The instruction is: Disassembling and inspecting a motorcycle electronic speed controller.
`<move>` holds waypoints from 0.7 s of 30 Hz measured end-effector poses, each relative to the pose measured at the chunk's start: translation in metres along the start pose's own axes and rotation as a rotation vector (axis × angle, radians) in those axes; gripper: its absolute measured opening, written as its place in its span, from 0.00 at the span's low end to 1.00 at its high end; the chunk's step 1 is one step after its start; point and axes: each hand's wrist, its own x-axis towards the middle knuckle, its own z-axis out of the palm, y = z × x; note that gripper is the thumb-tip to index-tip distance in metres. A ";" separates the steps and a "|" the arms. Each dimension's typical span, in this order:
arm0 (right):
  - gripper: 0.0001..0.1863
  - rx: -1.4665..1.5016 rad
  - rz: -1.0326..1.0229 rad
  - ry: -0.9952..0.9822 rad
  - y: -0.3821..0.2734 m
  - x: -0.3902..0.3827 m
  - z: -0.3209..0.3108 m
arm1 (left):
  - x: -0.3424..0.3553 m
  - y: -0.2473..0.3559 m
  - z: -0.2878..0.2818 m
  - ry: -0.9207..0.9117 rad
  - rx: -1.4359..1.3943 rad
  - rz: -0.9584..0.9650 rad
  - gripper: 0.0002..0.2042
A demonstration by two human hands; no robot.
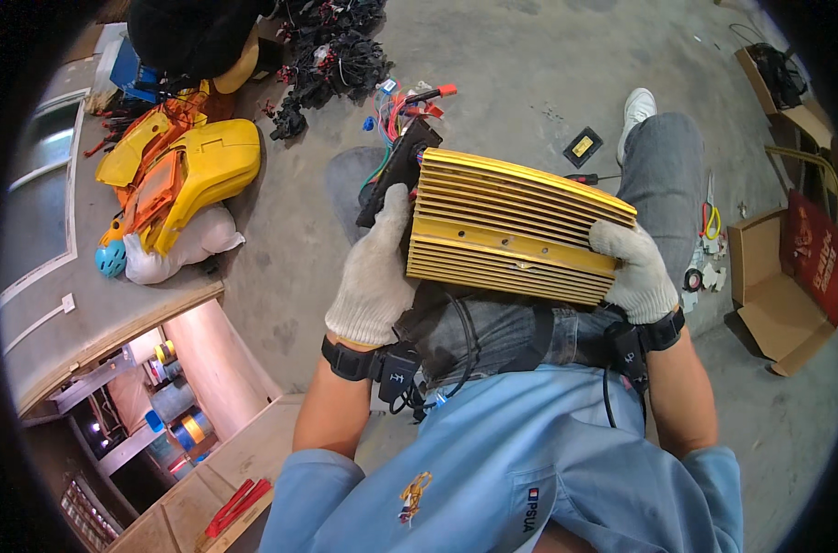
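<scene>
A gold, finned metal case [520, 229] is held tilted above my lap, its ribbed side with a few screw holes facing up. My left hand [378, 267], in a white knit glove, is closed round its left end, the thumb lying by a black part [398, 170] there. Coloured wires and connectors [408, 109] spread out beyond that end. My right hand [635, 269], also gloved, grips the right end, with the thumb on the fins and the other fingers hidden beneath. Each wrist carries a black strap with a small device and cable.
Black wire harnesses [338, 69] lie piled at the far left, near yellow plastic panels [218, 157]. A small black-and-yellow box [583, 146] and a screwdriver [583, 179] lie ahead. To the right are scissors [711, 219], black tape [692, 279] and an open cardboard box [776, 304].
</scene>
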 end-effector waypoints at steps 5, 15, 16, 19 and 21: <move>0.24 0.018 -0.002 -0.056 0.002 0.001 -0.004 | 0.011 0.031 -0.009 -0.104 0.175 -0.106 0.41; 0.23 0.051 0.036 0.027 -0.010 -0.004 0.010 | -0.001 0.002 0.005 -0.250 0.120 0.030 0.37; 0.23 0.033 0.035 0.019 -0.012 -0.003 0.007 | -0.001 0.003 0.007 -0.207 0.138 0.044 0.32; 0.22 0.003 0.030 0.030 -0.015 -0.003 0.005 | 0.001 0.004 0.006 -0.191 0.088 0.081 0.25; 0.23 0.064 0.062 0.038 -0.015 -0.001 0.001 | 0.004 0.007 0.005 -0.195 0.099 0.085 0.23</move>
